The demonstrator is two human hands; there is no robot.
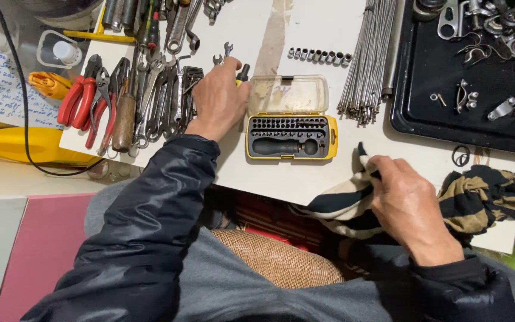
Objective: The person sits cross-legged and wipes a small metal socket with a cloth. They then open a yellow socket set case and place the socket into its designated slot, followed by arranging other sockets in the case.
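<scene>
Left hand: the left hand (220, 98) lies on the bench (305, 179) just left of the bit case (291, 118), fingers curled shut round a small driver (242, 73); only its dark tip shows past the knuckles.
Right hand: the right hand (409, 206) sits at the near edge of the bench, fingers pinched on a striped rag (484, 200) that hangs partly over the edge.
Driver: in the left fist, tip pointing away from the person, just beside the case's upper left corner.
Bit case: yellow, open, clear lid folded back; a row of bits and a dark handle lie inside; it stands between the two hands.
Rag: black and tan stripes, bunched, under and to the right of the right hand.
Left of the left hand: spanners (165, 98) in a row, then red pliers (84, 98), touching or overlapping one another.
Far side: a line of small sockets (320, 56) above the case; a bundle of spokes (368, 56) to its right.
Right: a black tray (430, 122) of small metal parts, well apart from the left hand.
Near the tray: a black ring (461, 155) on the bench.
</scene>
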